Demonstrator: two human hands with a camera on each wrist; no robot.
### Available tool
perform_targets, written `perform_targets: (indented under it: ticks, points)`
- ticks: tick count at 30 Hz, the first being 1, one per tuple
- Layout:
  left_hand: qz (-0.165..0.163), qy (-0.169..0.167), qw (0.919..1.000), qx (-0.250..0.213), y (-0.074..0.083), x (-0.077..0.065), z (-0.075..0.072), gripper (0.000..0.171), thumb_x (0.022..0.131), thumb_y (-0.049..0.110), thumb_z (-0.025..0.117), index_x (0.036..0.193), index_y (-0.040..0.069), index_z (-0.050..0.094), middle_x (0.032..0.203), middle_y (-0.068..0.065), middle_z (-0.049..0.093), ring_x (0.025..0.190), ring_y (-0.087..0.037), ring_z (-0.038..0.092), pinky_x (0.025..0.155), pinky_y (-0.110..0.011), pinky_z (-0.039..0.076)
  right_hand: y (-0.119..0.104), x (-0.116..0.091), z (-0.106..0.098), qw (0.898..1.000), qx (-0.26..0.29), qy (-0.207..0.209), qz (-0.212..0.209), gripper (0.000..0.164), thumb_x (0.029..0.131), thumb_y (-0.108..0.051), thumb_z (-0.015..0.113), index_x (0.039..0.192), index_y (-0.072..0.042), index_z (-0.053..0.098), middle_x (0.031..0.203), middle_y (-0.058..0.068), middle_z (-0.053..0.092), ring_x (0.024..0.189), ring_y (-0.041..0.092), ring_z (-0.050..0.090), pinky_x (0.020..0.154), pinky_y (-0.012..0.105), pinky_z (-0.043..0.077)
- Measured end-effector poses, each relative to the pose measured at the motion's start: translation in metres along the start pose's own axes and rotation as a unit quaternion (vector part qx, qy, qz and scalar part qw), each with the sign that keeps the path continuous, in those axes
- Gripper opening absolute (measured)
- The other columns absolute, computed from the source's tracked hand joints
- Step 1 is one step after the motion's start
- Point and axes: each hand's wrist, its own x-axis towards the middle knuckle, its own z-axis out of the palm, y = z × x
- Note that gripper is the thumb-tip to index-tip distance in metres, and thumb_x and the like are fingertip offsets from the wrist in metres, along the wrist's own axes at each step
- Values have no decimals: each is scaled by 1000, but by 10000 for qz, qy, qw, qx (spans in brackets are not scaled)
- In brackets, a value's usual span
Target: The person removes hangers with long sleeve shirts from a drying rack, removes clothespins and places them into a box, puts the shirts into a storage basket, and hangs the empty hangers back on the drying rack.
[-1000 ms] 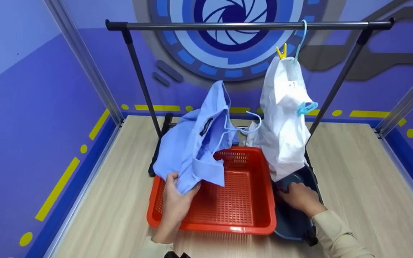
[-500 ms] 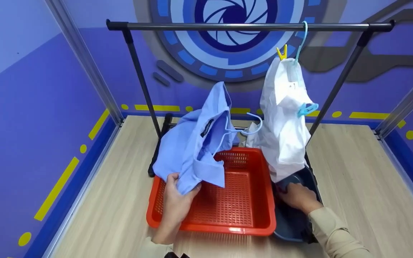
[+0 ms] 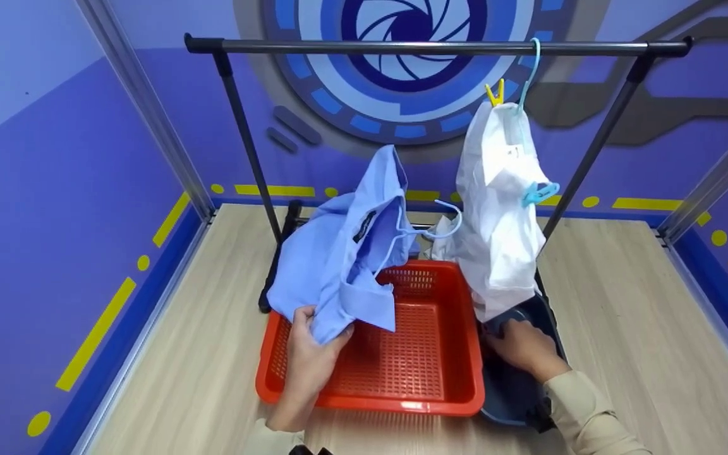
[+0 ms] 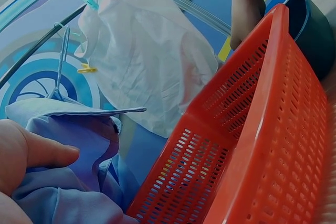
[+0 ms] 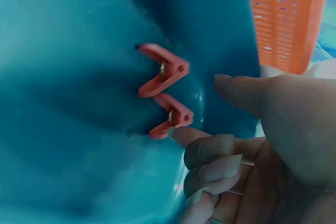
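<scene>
My left hand (image 3: 312,357) grips the collar end of a light blue shirt (image 3: 320,272), with the thumb on one side. A pale blue hanger (image 3: 452,234) sits inside the shirt, its hook sticking out to the right. Down in the dark blue basin (image 3: 512,398) reaches my right hand (image 3: 527,347). In the right wrist view, its index fingertip is at the lower red clothespin (image 5: 181,113); the thumb stands apart and the other fingers are bent. A second red clothespin (image 5: 173,59) lies just above that one.
A red perforated basket (image 3: 402,404) stands beneath the shirt, left of the basin. On the rack's bar (image 3: 370,47) hangs a white garment (image 3: 503,240), with a yellow clothespin (image 3: 495,93) and a light blue clothespin (image 3: 539,193) on it.
By my right fingertips, less red shows in the head view now than a second ago. My left hand and the shirt stay almost still.
</scene>
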Motion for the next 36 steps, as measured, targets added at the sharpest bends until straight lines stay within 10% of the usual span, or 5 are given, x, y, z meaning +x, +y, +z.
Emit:
perform_targets:
  ticks: [27,36]
  points:
    - [96,-157,9998,-68,0,0,-1,58,76,6,79,124,3,45,124,-17,57,110,-29,53,97,-45,42,-43,-40,-24,9960,177,784,-379,44,93,-38,59,55,-17,51,50,-3,46,45,15,45,44,31,31]
    - [213,-139,9997,37,-1,-2,-3,57,76,7,79,122,4,46,120,-16,58,106,-28,53,94,-42,43,-73,-53,-34,9868,994,835,-969,31,92,-32,64,65,-19,55,52,-7,46,46,7,45,44,24,35]
